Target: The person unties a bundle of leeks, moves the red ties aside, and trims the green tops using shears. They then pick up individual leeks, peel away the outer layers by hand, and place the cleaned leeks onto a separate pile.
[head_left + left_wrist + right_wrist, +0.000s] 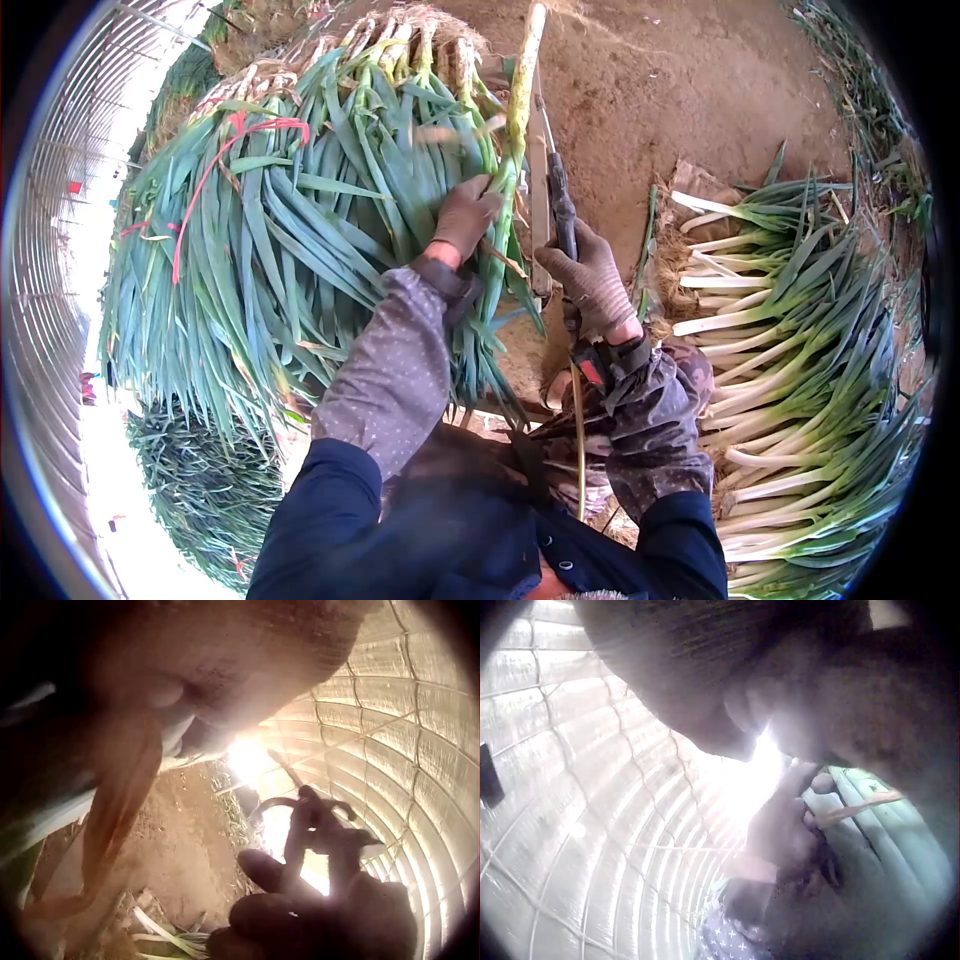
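Note:
In the head view the gloved left hand (467, 218) grips a long leek (513, 140) whose soil-stained stalk points up, its green leaves hanging below. The gloved right hand (590, 275) holds a black-handled tool (562, 210) with a thin metal tip, fitted to a yellowish hose (579, 440). That tool stands just right of the leek. In the left wrist view, the dark right hand (322, 907) surrounds the tool, seen in silhouette. The right wrist view shows the left hand (787, 840) beside green leaves (870, 832).
A big pile of unpeeled leeks (300, 200) with pink ties lies to the left. At right, white-stemmed leeks (760, 370) lie in a long row on the ground. Brown soil (660, 90) spreads ahead; a ribbed plastic wall (75, 200) curves along the far left.

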A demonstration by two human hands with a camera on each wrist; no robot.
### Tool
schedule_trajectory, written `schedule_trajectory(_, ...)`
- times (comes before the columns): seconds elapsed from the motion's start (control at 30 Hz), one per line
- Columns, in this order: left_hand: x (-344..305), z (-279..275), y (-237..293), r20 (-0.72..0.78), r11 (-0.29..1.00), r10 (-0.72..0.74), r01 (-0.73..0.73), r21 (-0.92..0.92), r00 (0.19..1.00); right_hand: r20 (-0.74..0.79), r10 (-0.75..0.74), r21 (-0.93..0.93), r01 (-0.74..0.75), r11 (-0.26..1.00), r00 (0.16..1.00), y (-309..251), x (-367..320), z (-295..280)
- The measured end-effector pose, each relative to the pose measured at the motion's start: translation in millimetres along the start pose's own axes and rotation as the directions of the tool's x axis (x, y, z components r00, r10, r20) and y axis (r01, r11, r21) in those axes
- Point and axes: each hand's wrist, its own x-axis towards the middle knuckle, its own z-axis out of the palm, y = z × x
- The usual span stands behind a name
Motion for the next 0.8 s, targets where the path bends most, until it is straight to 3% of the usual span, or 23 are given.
schedule_trajectory(0.07, 17.6, 5.6, -1.8, -0.116, 0.911, 0.081, -0.026, 0.411, 0.990, -0.022, -0.038, 0.024, 0.039, 0.999, 0.999, -1.8, -1.8, 3.9)
schedule_trajectory(0.17, 38.1, 27.5, 35.4, -0.033, 0.634, -0.334, 0.251, 0.731, 0.942, -0.069, -0.048, 0.067, 0.053, 0.996, 0.996, 10.5, 2.0, -4.2)
schedule_trajectory(0.23, 50.9, 59.8, 17.4, -0.018, 0.519, -0.180, 0.110, 0.848, 0.984, -0.105, 0.035, 0.066, -0.028, 0.997, 0.994, 3.1, -0.6, -6.4)
schedule_trajectory(0.3, 72.1, 113.1, -23.8, -0.158, 0.377, -0.116, 0.191, 0.907, 0.981, -0.137, -0.019, 0.092, 0.032, 0.995, 0.990, -1.2, -2.1, -4.2)
schedule_trajectory(0.33, 63.5, 112.0, -5.9, -0.133, 0.370, -0.136, 0.175, 0.913, 0.982, -0.151, -0.039, 0.104, 0.055, 0.993, 0.988, -2.0, -2.5, -2.8)
schedule_trajectory(0.37, 71.9, 120.1, -11.2, -0.215, 0.282, -0.120, 0.240, 0.929, 0.969, -0.140, -0.039, 0.120, 0.056, 0.991, 0.989, -2.6, -3.1, -1.1)
schedule_trajectory(0.43, 85.4, 106.3, -12.8, -0.200, 0.505, -0.241, 0.299, 0.810, 0.950, -0.120, -0.042, 0.153, 0.060, 0.986, 0.992, -4.1, -3.9, -0.9)
schedule_trajectory(0.53, 96.3, 97.9, -29.2, -0.204, 0.612, -0.269, 0.331, 0.718, 0.941, -0.134, -0.054, 0.003, 0.055, 0.998, 0.990, -1.6, -3.9, -9.4)
schedule_trajectory(0.57, 88.0, 89.8, -15.7, -0.218, 0.575, -0.261, 0.333, 0.747, 0.940, -0.124, -0.064, -0.045, 0.059, 0.997, 0.990, 1.5, -0.8, -9.9)
schedule_trajectory(0.6, 111.0, 101.5, -47.0, -0.328, 0.650, -0.308, 0.450, 0.613, 0.893, -0.124, -0.112, 0.007, 0.113, 0.994, 0.986, 14.3, 5.4, -12.1)
schedule_trajectory(0.63, 108.7, 92.8, -41.8, -0.369, 0.721, -0.372, 0.516, 0.462, 0.852, -0.116, -0.093, 0.033, 0.097, 0.995, 0.989, 9.0, 3.7, -11.1)
schedule_trajectory(0.67, 106.3, 83.6, -35.9, -0.407, 0.770, -0.433, 0.565, 0.297, 0.804, -0.096, 0.001, 0.052, 0.004, 0.999, 0.995, -8.8, -4.5, -9.3)
schedule_trajectory(0.7, 88.4, 57.5, -8.6, -0.294, 0.781, -0.394, 0.485, 0.394, 0.871, -0.083, 0.094, 0.067, -0.089, 0.994, 0.992, -22.5, -11.5, -9.2)
schedule_trajectory(0.77, 66.7, 19.1, 24.3, -0.025, 0.792, -0.308, 0.271, 0.547, 0.951, -0.086, -0.014, 0.105, 0.023, 0.994, 0.996, -8.0, -5.7, -14.3)
schedule_trajectory(0.8, 74.0, 10.2, 21.5, 0.002, 0.860, -0.295, 0.265, 0.437, 0.955, -0.090, -0.029, 0.112, 0.039, 0.993, 0.996, -5.8, -4.3, -16.3)
